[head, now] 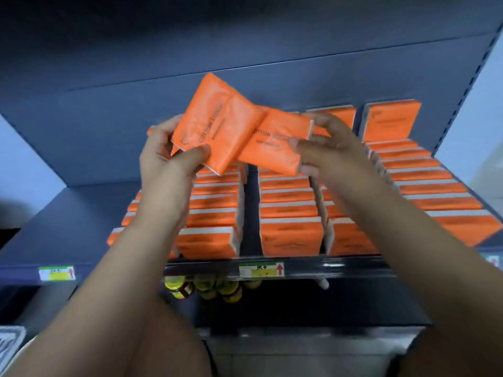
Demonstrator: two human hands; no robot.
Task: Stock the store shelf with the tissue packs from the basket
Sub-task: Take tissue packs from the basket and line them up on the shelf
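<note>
My left hand (166,161) grips an orange tissue pack (215,123), tilted, above the dark shelf (340,268). Held in my right hand (329,151) is a second orange tissue pack (275,145), whose left end lies under the first pack. Both packs hover over several rows of orange tissue packs (290,235) that stand on the shelf. The basket is out of view.
Further rows of packs (435,186) fill the shelf's right side; its left part (68,227) is bare. Price labels (261,269) sit on the front rail. Yellow-capped bottles (206,289) stand on the shelf below. Another shelf board (245,36) hangs overhead.
</note>
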